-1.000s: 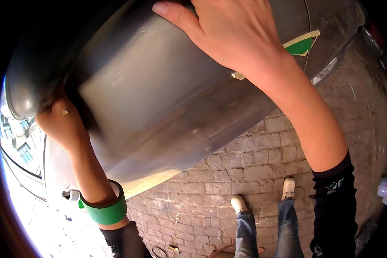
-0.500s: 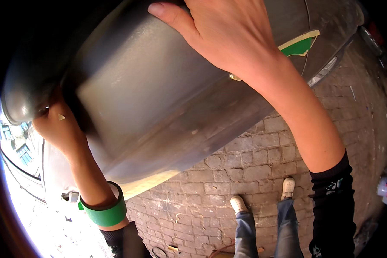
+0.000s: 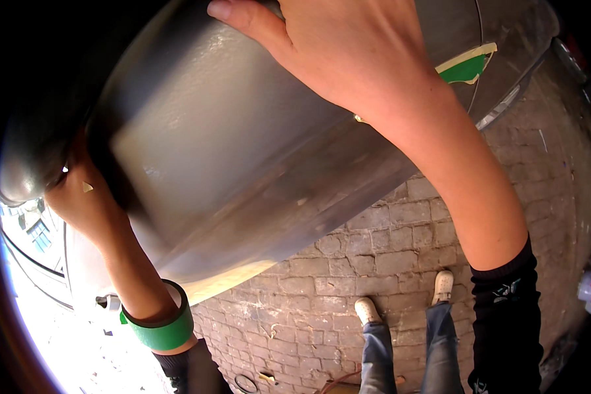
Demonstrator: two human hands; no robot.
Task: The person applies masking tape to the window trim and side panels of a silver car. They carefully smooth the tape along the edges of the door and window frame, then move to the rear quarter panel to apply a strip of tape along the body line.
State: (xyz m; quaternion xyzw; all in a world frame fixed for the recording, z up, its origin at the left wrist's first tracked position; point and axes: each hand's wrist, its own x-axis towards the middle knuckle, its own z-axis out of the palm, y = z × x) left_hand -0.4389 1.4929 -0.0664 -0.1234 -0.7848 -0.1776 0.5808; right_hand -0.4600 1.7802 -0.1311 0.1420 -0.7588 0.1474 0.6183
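Note:
A grey, matte car door panel (image 3: 197,151) fills the middle of the view. My left hand (image 3: 82,194) reaches in beside the dark, rounded side mirror (image 3: 29,167), and its fingers are lost in shadow there. On the back of that hand sticks a small, pale triangular scrap (image 3: 87,188). A roll of green tape (image 3: 161,335) hangs around my left wrist. Over the upper part of the panel spreads my right hand (image 3: 348,59), thumb stretched out; its other fingers run past the top edge. Nothing shows in its visible part.
Beyond my right wrist, a green patch edged with cream tape (image 3: 465,69) sits on the bodywork. Brick paving (image 3: 387,230) lies below, under my shoes (image 3: 366,310). Pale masking (image 3: 230,279) runs along the panel's lower edge. A dark ring (image 3: 245,384) lies on the ground.
The view has shifted slightly. My right thumb appears a little farther left and up. My left hand stays at the mirror, slightly lower in view.

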